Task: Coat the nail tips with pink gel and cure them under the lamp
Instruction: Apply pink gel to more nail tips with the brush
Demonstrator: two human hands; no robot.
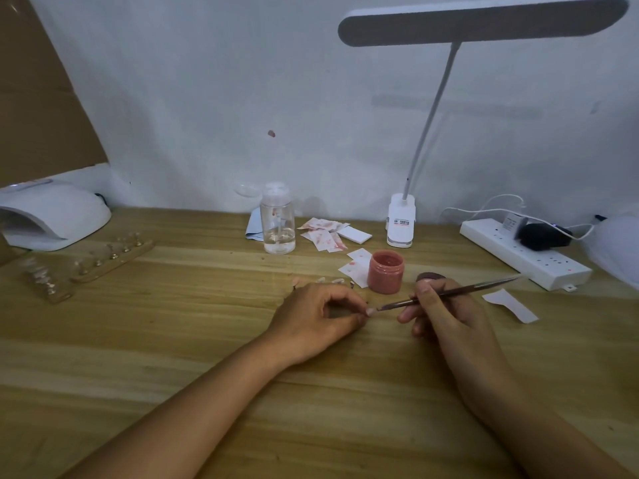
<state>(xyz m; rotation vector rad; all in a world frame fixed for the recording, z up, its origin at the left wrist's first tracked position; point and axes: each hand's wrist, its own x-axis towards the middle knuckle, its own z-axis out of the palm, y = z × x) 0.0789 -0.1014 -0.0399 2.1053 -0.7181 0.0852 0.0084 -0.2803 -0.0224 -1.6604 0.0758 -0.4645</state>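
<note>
Across the wooden tabletop (173,340), the open pink gel jar (385,271) serves as the marker for everything else. Far to the left of that jar, against the wall, sits the white dome-shaped curing lamp (52,216), with two wooden strips of nail stands (114,254) just in front of it. Behind the jar and to its right rises the white clip-on desk lamp (401,223), and farther right lies a white power strip (525,254). Behind the jar to the left stands a clear plastic pump bottle (278,223), beside a scatter of pink-stained paper scraps (323,233). Directly in front of the jar the left hand (314,319) pinches a small pale nail tip (370,311) between thumb and fingertips. Right of it the right hand (446,316) is closed around a slender dark brush (449,292), whose tip touches the nail tip. A dark jar lid (430,276) lies just right of the jar
</note>
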